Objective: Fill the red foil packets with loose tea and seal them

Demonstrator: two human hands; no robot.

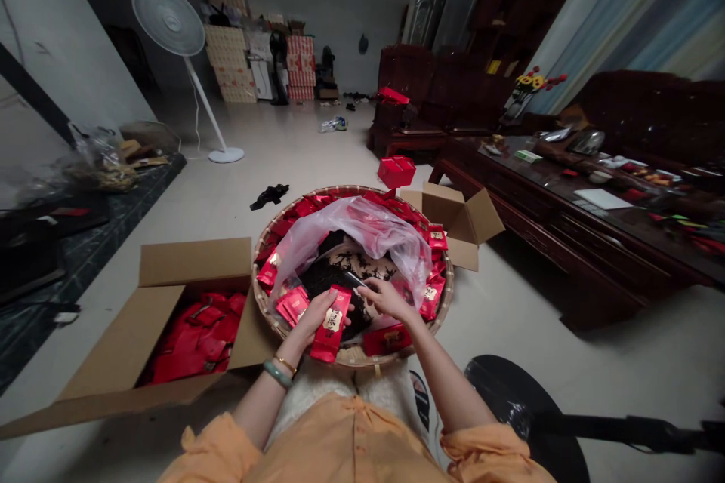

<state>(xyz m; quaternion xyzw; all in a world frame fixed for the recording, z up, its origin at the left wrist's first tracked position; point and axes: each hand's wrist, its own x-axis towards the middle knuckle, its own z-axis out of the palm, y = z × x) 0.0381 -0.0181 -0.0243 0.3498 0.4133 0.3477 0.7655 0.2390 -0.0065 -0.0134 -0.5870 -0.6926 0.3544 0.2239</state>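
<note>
My left hand (pixel 313 315) is wrapped round a red packet (pixel 331 328) with a pale gold label and dark lettering, standing upright over the basket's near side. Just to its right, my right hand (pixel 388 297) pinches a thin, pale, shiny tool (pixel 356 280) whose full shape I cannot make out. Below both hands, dark loose leaf-like bits (pixel 322 275) lie in a clear plastic bag (pixel 351 215), which is folded open. The bag sits in a round woven basket (pixel 448 294) in front of me. More red packets (pixel 432 294) line the basket around the bag.
An open carton (pixel 107 347) of red packets stands at the left, and another open carton (pixel 461 223) is behind the basket on the right. A black round base with a pole (pixel 612 426) lies near my right arm. A dark wooden table (pixel 526 219) is at right, a white fan (pixel 170 19) at back left.
</note>
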